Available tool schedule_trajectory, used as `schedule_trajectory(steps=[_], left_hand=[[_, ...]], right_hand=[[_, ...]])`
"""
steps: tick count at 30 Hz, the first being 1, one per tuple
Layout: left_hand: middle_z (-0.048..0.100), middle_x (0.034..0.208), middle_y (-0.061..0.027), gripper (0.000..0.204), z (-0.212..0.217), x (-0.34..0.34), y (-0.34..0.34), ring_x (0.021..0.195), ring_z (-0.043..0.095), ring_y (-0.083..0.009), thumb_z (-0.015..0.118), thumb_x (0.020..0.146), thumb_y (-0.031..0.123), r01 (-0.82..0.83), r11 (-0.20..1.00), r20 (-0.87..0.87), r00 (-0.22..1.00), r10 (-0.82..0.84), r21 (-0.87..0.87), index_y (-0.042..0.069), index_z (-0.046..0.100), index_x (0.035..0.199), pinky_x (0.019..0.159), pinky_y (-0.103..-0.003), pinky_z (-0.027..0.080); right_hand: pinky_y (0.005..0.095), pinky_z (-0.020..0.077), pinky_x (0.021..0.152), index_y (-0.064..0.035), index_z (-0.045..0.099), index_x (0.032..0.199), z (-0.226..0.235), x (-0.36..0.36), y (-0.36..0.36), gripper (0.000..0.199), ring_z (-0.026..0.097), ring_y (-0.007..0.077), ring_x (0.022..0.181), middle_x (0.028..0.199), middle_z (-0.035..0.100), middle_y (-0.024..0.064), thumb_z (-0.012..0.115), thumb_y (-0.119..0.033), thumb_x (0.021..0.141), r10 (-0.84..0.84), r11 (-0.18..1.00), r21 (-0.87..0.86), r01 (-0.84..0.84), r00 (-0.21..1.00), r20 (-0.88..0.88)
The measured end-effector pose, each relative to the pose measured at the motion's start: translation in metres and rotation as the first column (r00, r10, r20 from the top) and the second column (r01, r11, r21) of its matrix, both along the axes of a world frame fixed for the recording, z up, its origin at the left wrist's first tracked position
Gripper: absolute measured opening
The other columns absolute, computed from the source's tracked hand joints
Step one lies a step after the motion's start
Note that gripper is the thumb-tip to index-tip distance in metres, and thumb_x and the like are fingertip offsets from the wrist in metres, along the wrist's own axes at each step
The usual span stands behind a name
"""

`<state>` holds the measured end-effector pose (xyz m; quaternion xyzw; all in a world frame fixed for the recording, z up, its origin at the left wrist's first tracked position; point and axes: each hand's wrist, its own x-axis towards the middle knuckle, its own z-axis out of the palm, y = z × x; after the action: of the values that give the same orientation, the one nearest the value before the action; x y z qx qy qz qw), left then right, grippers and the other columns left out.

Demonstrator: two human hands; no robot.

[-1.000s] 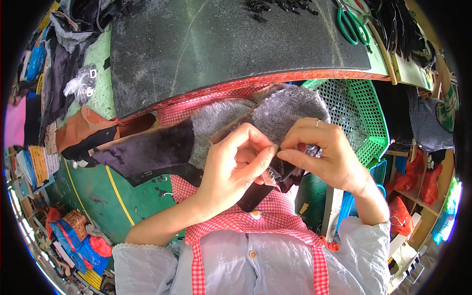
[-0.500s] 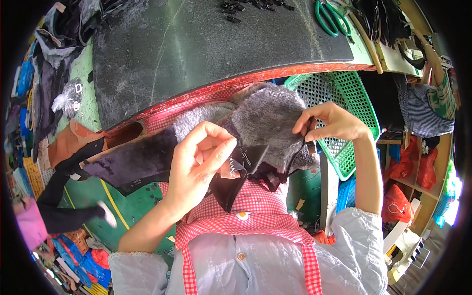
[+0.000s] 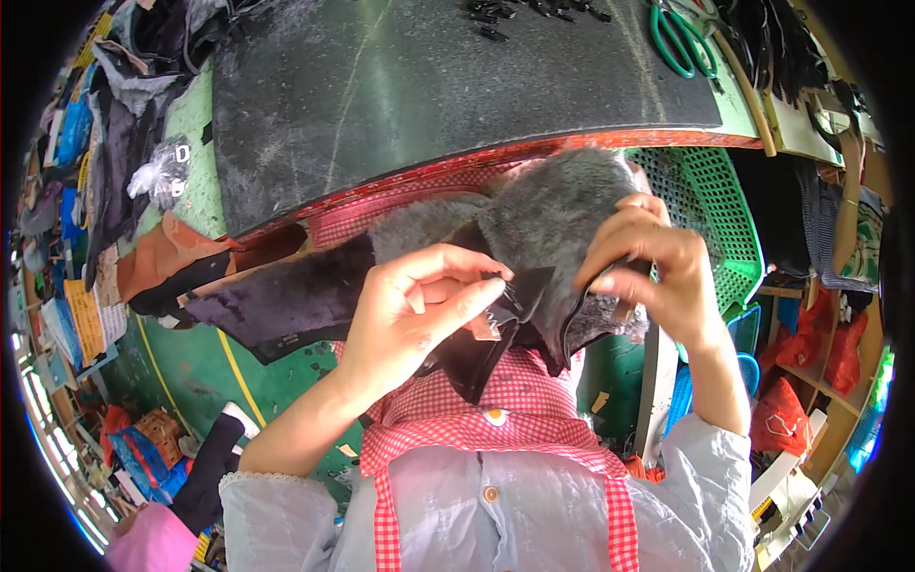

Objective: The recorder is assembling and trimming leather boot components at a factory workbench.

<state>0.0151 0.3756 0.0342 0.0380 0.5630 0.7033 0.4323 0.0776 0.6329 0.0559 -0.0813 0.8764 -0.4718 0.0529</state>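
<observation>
Both hands closer together now; left hand [image 3: 419,315], right hand [image 3: 648,272] pinching grey fur piece [image 3: 562,214]

**Open mat ahead, crowded edges**

The dark mat [image 3: 457,86] lies mostly bare beyond both hands, open to a reach across its middle. At its far edge sit small black clips [image 3: 534,14] and, far right, green scissors [image 3: 679,38]. The left side is blocked by heaped scraps [image 3: 105,172]. To the right, the green basket [image 3: 710,205] stands just beside the right hand [image 3: 648,272]. Between the hands, the grey fur piece [image 3: 562,214] fills the gap, touching the left hand [image 3: 419,315].
</observation>
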Motion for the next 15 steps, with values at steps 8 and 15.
schedule_trajectory(steps=[8,15], left_hand=[[0.068,0.085,-0.0072,0.019,0.003,-0.003,-0.003,0.065,0.062,-0.0072,0.066,0.088,0.003,0.05,0.999,-0.044,0.998,-0.05,-0.011,-0.005,0.065,0.105,0.062,-0.022,0.053],[0.067,0.079,-0.0046,0.018,-0.001,-0.005,-0.002,0.064,0.06,-0.0063,0.066,0.088,0.003,0.033,0.999,-0.01,0.999,-0.033,0.037,-0.004,0.065,0.104,0.061,-0.021,0.053]], right_hand=[[0.0357,0.0341,0.091,-0.0088,0.072,0.078,0.012,-0.003,-0.045,0.012,0.051,0.0195,0.081,0.073,0.06,0.0004,0.077,-0.015,0.069,0.025,0.983,0.183,-0.009,0.996,-0.083],[0.0366,0.0339,0.09,-0.008,0.07,0.077,0.014,-0.006,-0.042,0.013,0.051,0.0203,0.083,0.073,0.06,0.001,0.078,-0.017,0.07,0.103,0.972,0.218,-0.082,0.991,-0.083]])
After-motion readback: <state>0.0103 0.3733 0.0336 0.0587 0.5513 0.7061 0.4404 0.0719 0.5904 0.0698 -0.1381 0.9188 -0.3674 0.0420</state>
